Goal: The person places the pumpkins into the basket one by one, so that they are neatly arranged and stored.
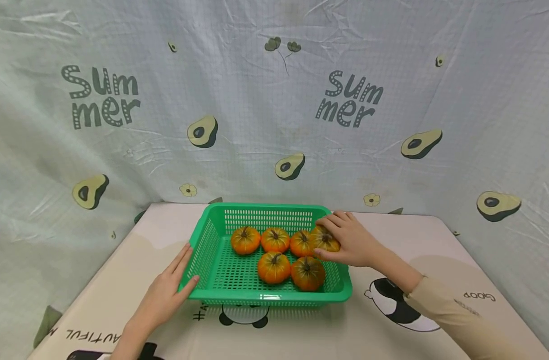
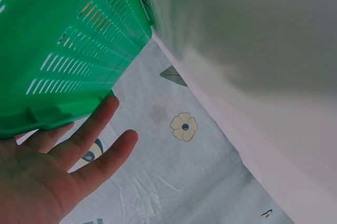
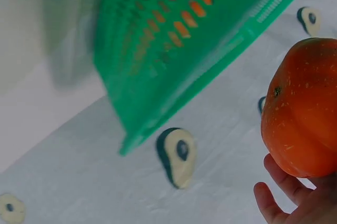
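A green plastic basket [image 1: 269, 296] with slotted walls holds several small orange pumpkins, among them a front pumpkin [image 1: 273, 268] and a far-left pumpkin [image 1: 245, 240]. My right hand [image 1: 354, 242] grips another pumpkin [image 1: 325, 240] by its side, at the basket's right rim. In the right wrist view, this orange pumpkin [image 3: 303, 119] appears raised beside the green wall, with some fingers [image 3: 287, 182] under it. My left hand [image 1: 165, 294] lies along the left rim, its fingers extended; the left wrist view shows fingertips touching the rim and the fingers spread.
The basket stands on a light table [image 1: 238, 340] printed with pandas and lettering. Behind it hangs a pale curtain [image 1: 251, 100] with avocado and "summer" prints, which also closes off both sides.
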Demonstrator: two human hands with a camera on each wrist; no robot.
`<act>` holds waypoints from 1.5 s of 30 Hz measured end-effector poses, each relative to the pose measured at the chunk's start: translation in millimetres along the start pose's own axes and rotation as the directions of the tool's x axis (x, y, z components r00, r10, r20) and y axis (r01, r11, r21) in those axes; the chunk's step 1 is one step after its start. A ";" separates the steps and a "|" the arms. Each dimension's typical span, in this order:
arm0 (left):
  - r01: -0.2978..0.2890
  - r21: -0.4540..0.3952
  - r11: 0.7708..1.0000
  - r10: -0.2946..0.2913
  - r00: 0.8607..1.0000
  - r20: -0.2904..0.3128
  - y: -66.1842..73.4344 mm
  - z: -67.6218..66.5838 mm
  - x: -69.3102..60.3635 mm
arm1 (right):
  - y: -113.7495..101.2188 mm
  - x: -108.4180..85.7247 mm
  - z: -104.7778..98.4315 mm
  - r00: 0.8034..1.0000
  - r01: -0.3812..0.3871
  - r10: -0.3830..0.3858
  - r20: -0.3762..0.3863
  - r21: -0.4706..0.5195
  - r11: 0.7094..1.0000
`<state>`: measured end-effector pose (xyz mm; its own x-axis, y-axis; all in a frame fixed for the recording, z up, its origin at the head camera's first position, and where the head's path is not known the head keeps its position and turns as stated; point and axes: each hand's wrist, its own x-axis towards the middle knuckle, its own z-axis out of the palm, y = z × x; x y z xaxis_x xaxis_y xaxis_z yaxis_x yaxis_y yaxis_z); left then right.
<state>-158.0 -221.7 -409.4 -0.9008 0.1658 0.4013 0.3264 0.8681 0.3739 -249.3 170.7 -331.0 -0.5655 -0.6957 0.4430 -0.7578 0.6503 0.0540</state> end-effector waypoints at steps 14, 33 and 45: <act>0.019 -0.003 1.000 -0.019 1.000 0.011 -2.4 1.0 -4.5 | -40.9 54.5 -1.4 0.988 0.152 -0.152 -0.014 0.012 0.988; 0.013 -0.016 1.000 -0.013 1.000 0.009 1.4 -1.6 -2.4 | -59.7 97.2 40.4 0.985 0.118 -0.122 0.120 0.039 0.992; 0.000 -0.010 1.000 0.000 1.000 -0.005 -1.6 1.1 -1.2 | -67.4 115.9 75.7 0.976 0.138 -0.140 0.168 0.026 0.990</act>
<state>-157.8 -222.8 -411.3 -0.8995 0.1634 0.4052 0.3289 0.8637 0.3820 -288.5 23.1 -351.1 -0.5003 -0.8213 0.2743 -0.8366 0.5402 0.0913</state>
